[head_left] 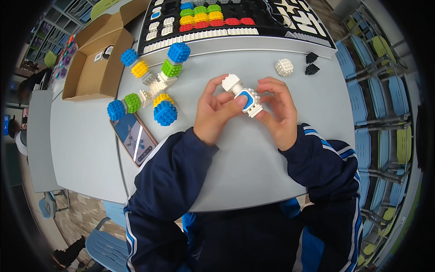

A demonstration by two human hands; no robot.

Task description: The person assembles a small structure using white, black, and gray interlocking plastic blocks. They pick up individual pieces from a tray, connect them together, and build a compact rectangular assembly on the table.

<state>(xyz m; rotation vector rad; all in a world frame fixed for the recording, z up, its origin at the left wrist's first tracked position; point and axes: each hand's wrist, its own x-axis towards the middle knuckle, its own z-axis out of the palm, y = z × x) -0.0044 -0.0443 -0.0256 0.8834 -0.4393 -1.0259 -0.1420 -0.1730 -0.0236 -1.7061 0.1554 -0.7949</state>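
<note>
This looks like a classroom: blue and green chairs [361, 147] stand lined up along the right, shelves [58, 23] fill the far left, and a large tray of toy building blocks [271, 53] lies on the far part of a grey table [249, 174]. Another blue chair [107, 249] is at the near left

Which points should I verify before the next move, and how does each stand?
1. White assembly gripped: ok, the left hand holds it, thumb over its blue panel.
2. Right hand gripping it too: cannot tell; its thumb is at the lower end, but contact is unclear.
3. Joints of the white assembly fully seated: cannot tell, fingers hide part.
4. Multicoloured build clear of both hands: ok, it sits to their left.
5. Phone screen fully visible: not ok, the build overlaps its upper end.
6. Loose white block visible: ok, beside two black pieces.
</note>
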